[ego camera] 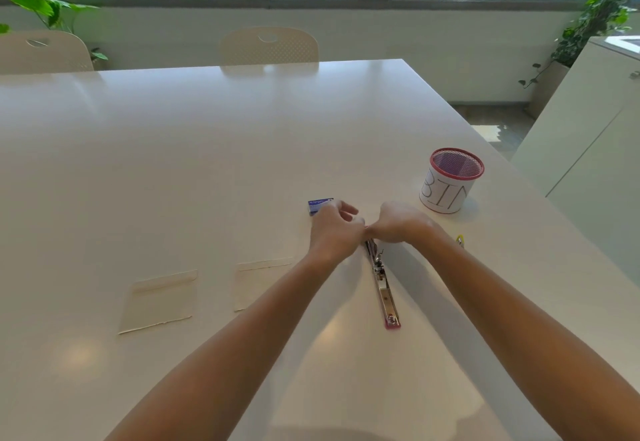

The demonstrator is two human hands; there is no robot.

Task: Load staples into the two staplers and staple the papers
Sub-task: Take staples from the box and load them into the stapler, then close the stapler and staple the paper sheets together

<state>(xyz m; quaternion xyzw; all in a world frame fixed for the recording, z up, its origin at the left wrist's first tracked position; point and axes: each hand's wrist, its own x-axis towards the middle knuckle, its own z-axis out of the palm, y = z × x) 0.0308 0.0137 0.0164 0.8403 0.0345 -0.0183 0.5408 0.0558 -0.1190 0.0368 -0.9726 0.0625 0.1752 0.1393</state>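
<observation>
A pink stapler [381, 284] lies swung fully open and flat on the white table [173, 163], its metal channel facing up. Both hands meet over its far end. My left hand [334, 229] pinches something small there that I cannot make out. My right hand [398, 222] is curled down on the stapler's far end. A small blue staple box [319, 205] sits just beyond my left hand. Two small stacks of cream paper [159, 300] [258, 279] lie to the left. A yellow stapler [460, 239] peeks out behind my right wrist.
A red mesh cup labelled BIN [450, 181] stands at the right, past my right hand. Two cream chairs [268, 46] stand at the far side. The table's right edge drops off near a white cabinet [588, 163].
</observation>
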